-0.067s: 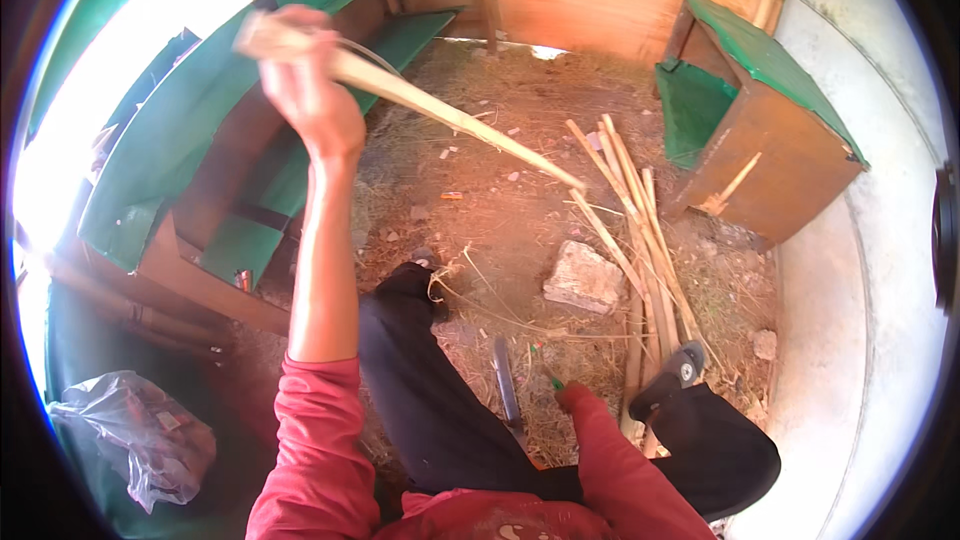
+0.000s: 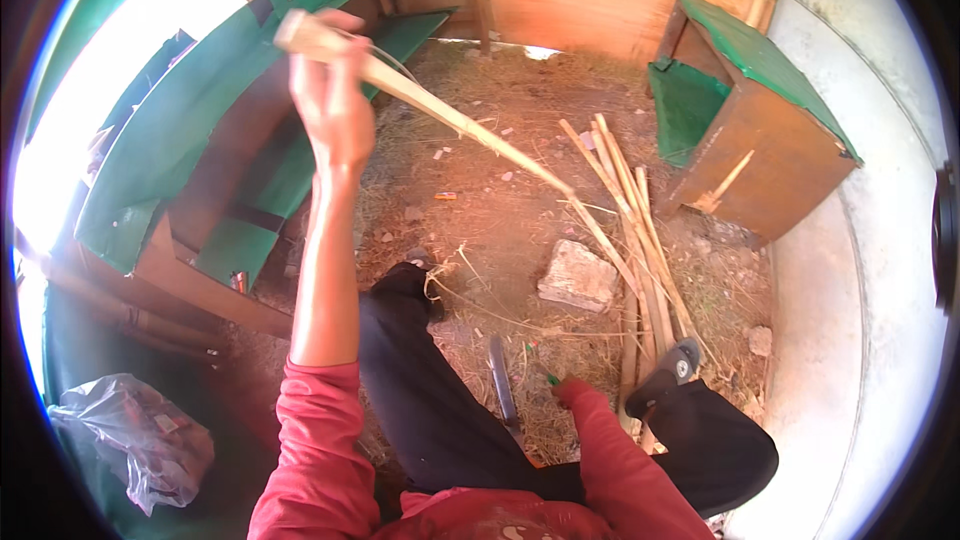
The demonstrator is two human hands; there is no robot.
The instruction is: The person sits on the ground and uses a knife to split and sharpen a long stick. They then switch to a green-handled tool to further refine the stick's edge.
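My left hand (image 2: 335,120) is raised at the upper left, its fingers wrapped around the thick end of a pale wooden stick (image 2: 440,112). The stick slants down to the right and its thin end overlaps the bundle of sticks on the ground, so I cannot tell if they touch. Low down near the ground, my right hand (image 2: 572,392) is closed on a small green object (image 2: 552,379), mostly hidden by the fingers. A long dark flat blade (image 2: 503,380) lies left of that hand, beside my leg.
Several peeled sticks (image 2: 640,210) lie by my right shoe (image 2: 672,376), with a rough stone block (image 2: 578,276) to their left. Green-covered wooden shelving (image 2: 170,190) curves along the left. A green-topped wooden box (image 2: 765,155) stands right. A clear plastic bag (image 2: 140,445) sits lower left.
My left hand has swung slightly right and down with the stick, whose thin end now reaches in front of the bundle. My right hand has stayed nearly in place.
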